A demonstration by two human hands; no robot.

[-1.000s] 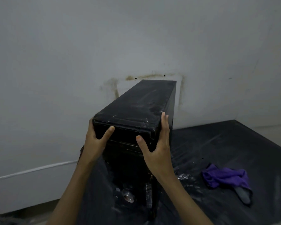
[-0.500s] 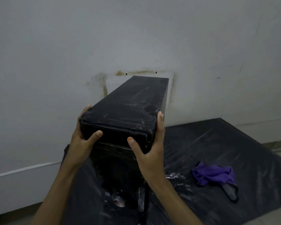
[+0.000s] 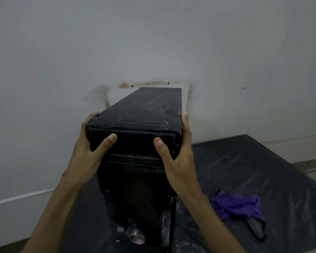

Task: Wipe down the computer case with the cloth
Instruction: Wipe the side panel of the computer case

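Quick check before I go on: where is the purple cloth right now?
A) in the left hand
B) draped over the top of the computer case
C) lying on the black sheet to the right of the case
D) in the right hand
C: the purple cloth lies on the black sheet, while the left hand and right hand both grip the computer case.

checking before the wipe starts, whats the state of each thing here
computer case: upright on the black sheet, dusty top, gripped at its top front corners
left hand: grips the case's left corner
right hand: grips the right corner
purple cloth: crumpled on the sheet, untouched
black sheet: spread flat, dusty
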